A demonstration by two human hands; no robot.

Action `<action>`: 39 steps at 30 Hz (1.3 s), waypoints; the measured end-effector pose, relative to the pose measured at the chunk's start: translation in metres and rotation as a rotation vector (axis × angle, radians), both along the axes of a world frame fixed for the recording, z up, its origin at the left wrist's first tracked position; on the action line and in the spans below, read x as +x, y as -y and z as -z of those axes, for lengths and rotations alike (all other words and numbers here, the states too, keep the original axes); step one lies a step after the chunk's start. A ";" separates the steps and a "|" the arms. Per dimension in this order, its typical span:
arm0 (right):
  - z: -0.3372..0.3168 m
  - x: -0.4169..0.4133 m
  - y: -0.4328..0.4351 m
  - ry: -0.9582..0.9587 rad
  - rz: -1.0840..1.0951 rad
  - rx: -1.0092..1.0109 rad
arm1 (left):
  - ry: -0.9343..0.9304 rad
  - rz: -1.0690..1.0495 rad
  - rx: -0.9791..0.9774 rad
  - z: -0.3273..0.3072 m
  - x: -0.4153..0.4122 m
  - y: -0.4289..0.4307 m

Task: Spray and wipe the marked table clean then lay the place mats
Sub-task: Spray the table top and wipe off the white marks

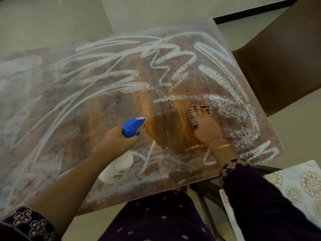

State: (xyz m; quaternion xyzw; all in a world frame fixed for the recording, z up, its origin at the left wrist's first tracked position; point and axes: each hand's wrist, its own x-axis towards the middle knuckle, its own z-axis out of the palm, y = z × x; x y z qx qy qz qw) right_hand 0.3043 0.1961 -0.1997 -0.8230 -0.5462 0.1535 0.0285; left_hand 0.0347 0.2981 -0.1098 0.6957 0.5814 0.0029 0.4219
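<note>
Chalk scrawls cover the tabletop (86,94); left hand (119,138) grips a sprayer (132,126), right hand (206,126) presses a cloth (192,115) beside a wet clean patch (170,129).

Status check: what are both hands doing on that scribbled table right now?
Left hand grips spray bottle. Right hand presses striped cloth on table. Small patch clean, chalk marks remain.

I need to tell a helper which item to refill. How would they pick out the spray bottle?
On the chalk-scribbled wooden table, look near its front edge. The left hand grips the spray bottle: a white body with a bright blue trigger head, the only blue thing there.
</note>
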 end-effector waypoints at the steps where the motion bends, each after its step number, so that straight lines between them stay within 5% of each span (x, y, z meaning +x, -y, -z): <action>1: -0.002 0.016 0.004 0.005 0.078 -0.060 | 0.000 0.005 -0.008 0.000 0.000 0.000; 5: 0.005 0.002 0.004 -0.006 0.140 -0.113 | -0.010 0.022 -0.018 -0.001 0.000 0.007; 12: 0.008 -0.159 0.015 -0.072 -0.199 -0.047 | -0.030 0.094 -0.015 -0.003 -0.003 0.013; 16: 0.014 -0.142 0.029 -0.075 -0.259 -0.043 | -0.076 0.167 -0.017 -0.004 -0.006 0.017; 19: 0.016 -0.075 0.048 0.043 -0.039 -0.052 | -0.091 0.222 -0.045 0.000 -0.007 0.020; 24: 0.016 -0.031 0.063 -0.023 0.334 -0.053 | -0.097 0.309 -0.097 0.005 -0.008 0.031; 27: 0.015 -0.092 0.060 0.030 0.134 0.033 | -0.082 0.317 -0.099 0.005 -0.009 0.035; 30: 0.016 -0.158 0.070 -0.109 -0.153 0.077 | -0.075 0.343 -0.080 0.006 -0.010 0.036; 33: 0.015 -0.155 0.085 -0.107 -0.344 0.078 | -0.075 0.384 -0.070 0.008 -0.011 0.034; 39: 0.019 -0.025 0.114 -0.014 0.156 -0.030 | -0.090 0.440 -0.050 0.010 0.003 0.045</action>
